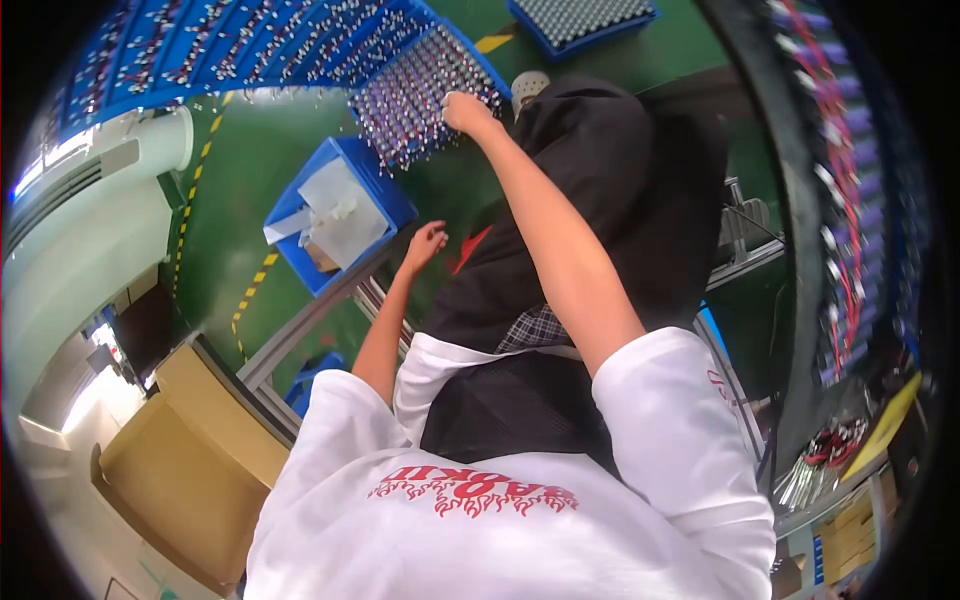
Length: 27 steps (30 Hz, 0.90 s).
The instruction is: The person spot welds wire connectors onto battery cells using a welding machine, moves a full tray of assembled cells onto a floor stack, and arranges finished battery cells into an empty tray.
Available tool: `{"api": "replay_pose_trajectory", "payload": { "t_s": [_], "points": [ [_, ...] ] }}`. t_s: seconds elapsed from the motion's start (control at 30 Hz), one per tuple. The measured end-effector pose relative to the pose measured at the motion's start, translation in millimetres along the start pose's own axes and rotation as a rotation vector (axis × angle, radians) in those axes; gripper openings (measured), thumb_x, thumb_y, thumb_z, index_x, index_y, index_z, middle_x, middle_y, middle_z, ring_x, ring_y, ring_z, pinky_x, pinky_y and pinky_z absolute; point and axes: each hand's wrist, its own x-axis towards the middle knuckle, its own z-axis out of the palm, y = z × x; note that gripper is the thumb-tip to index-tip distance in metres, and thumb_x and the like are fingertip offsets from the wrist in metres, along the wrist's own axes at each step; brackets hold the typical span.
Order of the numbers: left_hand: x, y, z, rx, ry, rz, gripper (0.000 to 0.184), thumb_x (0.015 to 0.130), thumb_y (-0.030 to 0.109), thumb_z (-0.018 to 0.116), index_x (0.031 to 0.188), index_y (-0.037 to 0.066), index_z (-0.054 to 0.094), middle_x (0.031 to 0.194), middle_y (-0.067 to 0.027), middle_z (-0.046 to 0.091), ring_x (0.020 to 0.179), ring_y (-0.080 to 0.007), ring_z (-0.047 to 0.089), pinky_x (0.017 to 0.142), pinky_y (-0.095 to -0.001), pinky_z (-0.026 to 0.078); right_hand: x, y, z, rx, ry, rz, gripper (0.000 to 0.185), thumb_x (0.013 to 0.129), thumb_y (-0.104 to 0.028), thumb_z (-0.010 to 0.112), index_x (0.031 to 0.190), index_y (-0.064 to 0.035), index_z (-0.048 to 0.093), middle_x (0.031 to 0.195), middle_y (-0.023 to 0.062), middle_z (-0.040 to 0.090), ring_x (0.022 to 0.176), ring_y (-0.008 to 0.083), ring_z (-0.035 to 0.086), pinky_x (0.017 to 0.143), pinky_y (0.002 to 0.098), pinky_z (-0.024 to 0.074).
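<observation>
My right hand [468, 112] reaches to the right side of a blue tray [478, 62] packed with purple cylindrical cells [415, 95] that carry wires and white connectors. Its fingers are closed at the cells; whatever they grip is too small and hidden to make out. My left hand [430, 243] hangs in the air with loosely bent fingers and nothing visible in it. It is nearest to a blue bin [400, 200] holding white sheets [345, 210] and a piece of cardboard.
More wired parts fill a long blue rack [270, 50] at upper left. Another blue tray [585, 42] of grey cylinders sits on the green floor at the top. Purple cells with red wires [840, 190] line the right side. A tan chair back [190, 460] stands lower left.
</observation>
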Motion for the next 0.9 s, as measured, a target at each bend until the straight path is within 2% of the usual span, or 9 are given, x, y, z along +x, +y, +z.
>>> {"api": "replay_pose_trajectory", "payload": {
  "t_s": [0.07, 0.1, 0.2, 0.3, 0.43, 0.53, 0.73, 0.83, 0.9],
  "points": [
    [-15, -8, -2, -0.019, -0.004, 0.068, 0.033, 0.096, 0.012, 0.058, 0.127, 0.002, 0.058, 0.083, -0.0045, 0.068, 0.067, -0.0085, 0.061, 0.057, -0.0225, 0.047, -21, -13, -19, -0.019, 0.089, -0.107, 0.029, 0.085, -0.020, 0.054, 0.106, -0.0036, 0.068, 0.109, 0.0263, 0.067, 0.107, 0.0425, 0.064, 0.094, 0.0514, 0.0493],
    [-20, -15, -2, -0.098, -0.014, 0.065, 0.034, 0.096, 0.012, 0.059, 0.128, 0.002, 0.057, 0.084, -0.0046, 0.067, 0.069, -0.0084, 0.061, 0.057, -0.0220, 0.048, -29, -18, -28, -0.045, 0.080, -0.133, 0.037, 0.085, -0.021, 0.053, 0.116, -0.0081, 0.068, 0.111, 0.0232, 0.067, 0.108, 0.0378, 0.063, 0.096, 0.0460, 0.0479],
    [-24, -36, 1, -0.143, -0.039, 0.164, 0.037, 0.096, 0.014, 0.061, 0.131, 0.003, 0.056, 0.085, -0.0041, 0.067, 0.074, -0.0078, 0.061, 0.060, -0.0232, 0.049, -55, -14, -49, -0.027, 0.153, -0.316, 0.033, 0.087, -0.023, 0.059, 0.114, -0.0065, 0.068, 0.108, 0.0208, 0.069, 0.105, 0.0371, 0.064, 0.093, 0.0448, 0.0491],
    [-9, -66, 3, -0.066, -0.071, 0.198, 0.042, 0.095, 0.014, 0.062, 0.134, 0.002, 0.054, 0.092, -0.0062, 0.069, 0.082, -0.0102, 0.063, 0.067, -0.0263, 0.052, -93, -11, -75, 0.068, 0.202, -0.433, 0.032, 0.089, -0.021, 0.062, 0.116, -0.0060, 0.067, 0.107, 0.0184, 0.070, 0.102, 0.0326, 0.067, 0.090, 0.0403, 0.0505],
    [1, -56, 15, -0.175, -0.146, 0.311, 0.043, 0.093, 0.016, 0.064, 0.130, -0.003, 0.056, 0.103, -0.0089, 0.068, 0.091, -0.0139, 0.064, 0.079, -0.0285, 0.054, -198, -43, -143, 0.255, 0.238, -0.501, 0.030, 0.095, -0.014, 0.056, 0.122, -0.0038, 0.064, 0.108, 0.0135, 0.071, 0.099, 0.0218, 0.068, 0.089, 0.0308, 0.0500],
    [14, -41, 13, -0.095, -0.085, 0.215, 0.040, 0.093, 0.017, 0.064, 0.128, -0.002, 0.059, 0.104, -0.0092, 0.069, 0.091, -0.0133, 0.064, 0.079, -0.0281, 0.053, -282, -64, -181, 0.339, 0.314, -0.598, 0.030, 0.099, -0.007, 0.051, 0.126, -0.0013, 0.061, 0.107, 0.0106, 0.071, 0.101, 0.0166, 0.067, 0.091, 0.0276, 0.0486],
    [5, 5, 7, -0.073, -0.123, 0.326, 0.036, 0.095, 0.019, 0.062, 0.126, 0.002, 0.062, 0.097, -0.0078, 0.069, 0.085, -0.0124, 0.063, 0.074, -0.0265, 0.052, -387, -61, -203, 0.407, 0.567, -0.666, 0.030, 0.094, 0.003, 0.050, 0.120, -0.0003, 0.065, 0.103, 0.0132, 0.072, 0.096, 0.0203, 0.070, 0.085, 0.0295, 0.0521],
    [17, 7, 6, -0.022, -0.141, 0.344, 0.038, 0.094, 0.019, 0.062, 0.128, 0.002, 0.060, 0.096, -0.0069, 0.070, 0.083, -0.0116, 0.063, 0.068, -0.0254, 0.051, -427, -50, -208, 0.302, 0.805, -0.647, 0.032, 0.091, 0.008, 0.050, 0.118, 0.0022, 0.065, 0.103, 0.0157, 0.071, 0.094, 0.0215, 0.070, 0.085, 0.0298, 0.0530],
    [13, 23, 6, -0.007, -0.119, 0.210, 0.038, 0.094, 0.018, 0.061, 0.129, 0.003, 0.058, 0.096, -0.0063, 0.069, 0.081, -0.0112, 0.063, 0.066, -0.0251, 0.051, -442, -40, -214, 0.139, 0.996, -0.674, 0.030, 0.091, 0.009, 0.052, 0.115, 0.0016, 0.067, 0.102, 0.0156, 0.071, 0.092, 0.0217, 0.071, 0.082, 0.0298, 0.0537]
  ]
}}
